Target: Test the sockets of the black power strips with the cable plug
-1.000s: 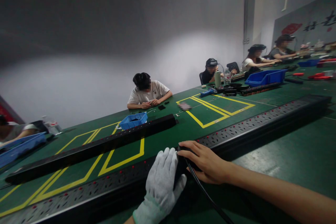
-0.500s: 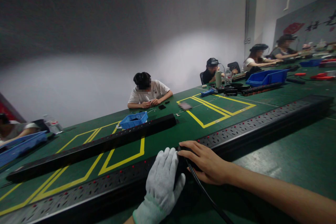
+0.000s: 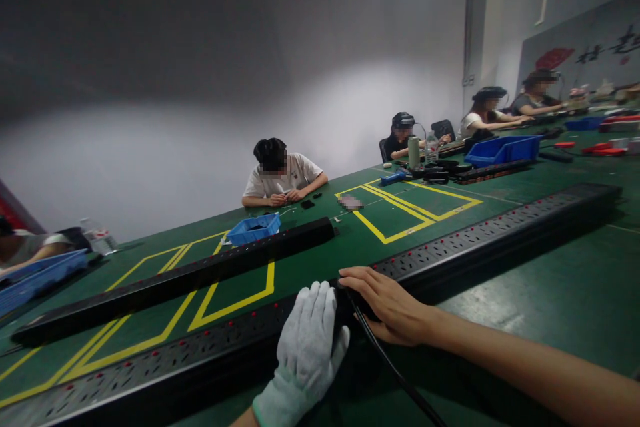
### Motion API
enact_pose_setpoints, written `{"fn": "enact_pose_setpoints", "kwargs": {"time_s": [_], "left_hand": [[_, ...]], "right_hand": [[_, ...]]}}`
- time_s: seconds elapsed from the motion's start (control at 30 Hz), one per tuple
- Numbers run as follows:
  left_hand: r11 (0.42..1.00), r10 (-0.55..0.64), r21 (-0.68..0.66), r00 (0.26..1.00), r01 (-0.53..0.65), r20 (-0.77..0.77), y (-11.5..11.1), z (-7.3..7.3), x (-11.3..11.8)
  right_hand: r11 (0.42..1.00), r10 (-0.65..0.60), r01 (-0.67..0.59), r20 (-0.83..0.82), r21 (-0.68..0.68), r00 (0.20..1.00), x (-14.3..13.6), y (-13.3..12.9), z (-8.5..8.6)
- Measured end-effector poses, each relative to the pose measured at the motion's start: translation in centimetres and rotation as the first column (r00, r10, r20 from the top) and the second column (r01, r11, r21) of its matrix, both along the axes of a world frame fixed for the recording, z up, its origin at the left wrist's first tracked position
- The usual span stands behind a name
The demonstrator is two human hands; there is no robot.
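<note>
A long black power strip (image 3: 200, 353) with slots and small red switches runs slantwise across the bench. On its middle lies my left hand (image 3: 309, 347) in a white knit glove, fingers stretched out flat. Just to the right, my bare right hand (image 3: 387, 310) curls its fingers over the strip, the thumb lower on the near side. A black cable (image 3: 395, 370) comes out from beneath the right hand and trails toward me. My hands cover the middle, so I cannot tell whether the right section (image 3: 480, 230) is the same strip or a second one.
Another black power strip (image 3: 170, 283) lies farther back on the green bench (image 3: 305, 257), near a light-blue bin (image 3: 254, 227). A person (image 3: 283, 177) sits opposite. A dark-blue bin (image 3: 503, 150), a bottle (image 3: 413, 153) and black parts stand back right. Yellow tape marks the bench.
Both hands stay nearly in place on the strip. The view has shifted slightly, so things at the right appear a little farther left.
</note>
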State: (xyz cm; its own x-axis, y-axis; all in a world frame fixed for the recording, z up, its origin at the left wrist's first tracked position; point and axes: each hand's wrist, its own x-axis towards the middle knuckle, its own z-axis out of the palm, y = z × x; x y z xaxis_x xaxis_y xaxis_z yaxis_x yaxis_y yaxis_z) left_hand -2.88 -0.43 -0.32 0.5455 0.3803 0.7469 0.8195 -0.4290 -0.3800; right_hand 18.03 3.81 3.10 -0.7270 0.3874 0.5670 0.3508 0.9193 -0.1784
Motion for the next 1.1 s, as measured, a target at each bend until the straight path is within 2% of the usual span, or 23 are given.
{"fn": "enact_pose_setpoints", "kwargs": {"time_s": [0.13,0.27,0.47,0.6,0.8,0.93,1.1], "left_hand": [[0.998,0.049,0.040,0.998,-0.047,-0.038,-0.1,-0.3,0.0],[0.987,0.148,0.080,0.982,-0.139,-0.120,-0.3,-0.6,0.2],[0.946,0.316,0.137,0.933,-0.295,-0.172,-0.8,-0.7,1.0],[0.924,0.374,0.175,0.901,-0.341,-0.221,-1.0,-1.1,1.0],[0.881,0.472,0.107,0.866,-0.460,-0.166,-1.4,-2.1,0.5],[0.868,0.496,0.109,0.849,-0.484,-0.184,-1.3,-3.0,-0.3],[0.836,0.548,0.065,0.836,-0.545,-0.033,-0.9,-4.5,-1.1]], "right_hand": [[1.000,0.008,-0.008,0.011,0.018,1.000,0.0,0.0,0.1],[1.000,0.001,-0.001,0.016,0.013,1.000,0.1,0.0,0.1],[1.000,-0.006,0.005,0.033,0.002,0.999,0.1,-0.1,0.3],[1.000,-0.011,0.011,0.043,0.003,0.999,0.1,-0.1,0.3],[0.999,-0.036,0.036,0.040,0.015,0.999,0.0,0.0,0.2],[0.994,-0.104,0.103,0.024,0.024,0.994,-0.2,0.3,-0.3],[0.985,-0.167,0.166,-0.013,-0.055,0.986,-0.5,1.6,-1.3]]}}
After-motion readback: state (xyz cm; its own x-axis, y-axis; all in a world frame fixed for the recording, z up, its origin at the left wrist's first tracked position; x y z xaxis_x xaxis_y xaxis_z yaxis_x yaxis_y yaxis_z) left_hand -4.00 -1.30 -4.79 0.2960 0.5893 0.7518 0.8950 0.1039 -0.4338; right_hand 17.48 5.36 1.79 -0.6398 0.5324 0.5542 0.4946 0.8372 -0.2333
